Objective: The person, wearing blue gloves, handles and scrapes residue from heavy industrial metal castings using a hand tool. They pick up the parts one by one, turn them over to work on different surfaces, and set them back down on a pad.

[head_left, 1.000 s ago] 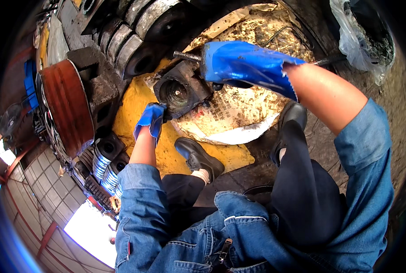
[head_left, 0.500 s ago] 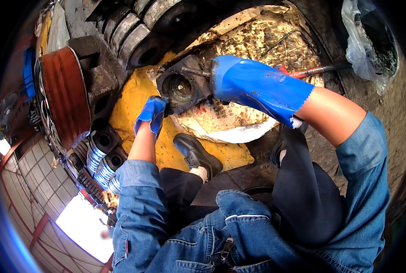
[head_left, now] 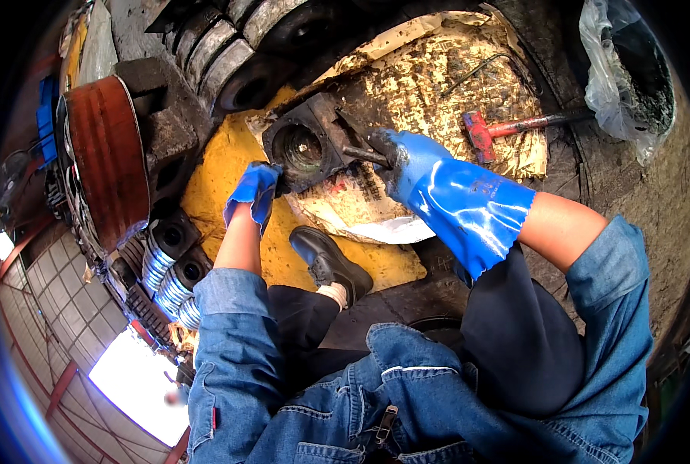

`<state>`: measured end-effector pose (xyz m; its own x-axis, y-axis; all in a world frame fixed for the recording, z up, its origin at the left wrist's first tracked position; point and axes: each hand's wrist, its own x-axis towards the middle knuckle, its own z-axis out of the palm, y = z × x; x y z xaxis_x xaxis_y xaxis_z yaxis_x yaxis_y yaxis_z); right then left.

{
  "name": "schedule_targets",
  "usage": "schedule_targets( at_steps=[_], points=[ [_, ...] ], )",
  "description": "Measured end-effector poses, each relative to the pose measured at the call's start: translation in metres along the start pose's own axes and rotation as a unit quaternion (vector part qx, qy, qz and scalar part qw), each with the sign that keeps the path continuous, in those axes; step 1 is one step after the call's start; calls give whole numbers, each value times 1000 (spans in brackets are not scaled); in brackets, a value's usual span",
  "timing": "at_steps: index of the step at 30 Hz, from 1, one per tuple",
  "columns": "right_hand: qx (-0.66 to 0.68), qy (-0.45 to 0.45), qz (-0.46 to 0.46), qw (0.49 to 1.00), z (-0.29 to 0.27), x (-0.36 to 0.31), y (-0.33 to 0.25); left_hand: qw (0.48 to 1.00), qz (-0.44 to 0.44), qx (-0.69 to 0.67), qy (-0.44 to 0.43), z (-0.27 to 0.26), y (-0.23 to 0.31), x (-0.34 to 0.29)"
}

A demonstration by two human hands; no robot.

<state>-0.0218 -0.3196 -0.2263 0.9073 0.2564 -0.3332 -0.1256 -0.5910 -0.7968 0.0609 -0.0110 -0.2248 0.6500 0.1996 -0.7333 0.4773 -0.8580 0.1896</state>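
A dark, greasy metal block (head_left: 319, 124) with a round bore lies on stained cardboard. My left hand (head_left: 257, 188), in a blue rubber glove, is closed on the block's near-left edge. To the right of the block, my right hand (head_left: 414, 166), gloved the same way, is wrapped around a dark metal rod (head_left: 366, 155). The rod's end points left at the block's right side; whether it touches is unclear. Grime covers that glove's fingertips. Apart from both hands, a red-headed hammer (head_left: 480, 137) rests on the cardboard's right side.
Under the block are stained cardboard (head_left: 407, 77) and a yellow sheet (head_left: 221, 174). Ribbed metal parts (head_left: 213, 54) stand at the far left, beside a rust-red drum-like piece (head_left: 105, 162). A bag-lined container (head_left: 642, 81) sits far right. My black shoe (head_left: 329, 263) is near the block.
My right hand has moved right and nearer to me, away from the block, and turned. A threaded rod showed at its fingers before; a dark rod end shows now. The hammer head is uncovered.
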Motion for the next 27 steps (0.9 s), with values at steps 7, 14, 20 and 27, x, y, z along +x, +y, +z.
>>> schedule_targets(
  at_steps=[7, 14, 20, 27],
  points=[
    [122, 49, 46, 990, -18, 9, -3, 994, -36, -102, -34, 4, -3, 16],
    [412, 122, 167, 887, -53, 18, 13, 995, 12, 90, 32, 6, -15, 25],
    [386, 209, 102, 893, -121, -25, 10, 998, 61, 21, -7, 0, -31, 27],
    [603, 287, 141, 731, -176, -86, 58, 999, -1, -38, -16, 8, -49, 56]
  ],
)
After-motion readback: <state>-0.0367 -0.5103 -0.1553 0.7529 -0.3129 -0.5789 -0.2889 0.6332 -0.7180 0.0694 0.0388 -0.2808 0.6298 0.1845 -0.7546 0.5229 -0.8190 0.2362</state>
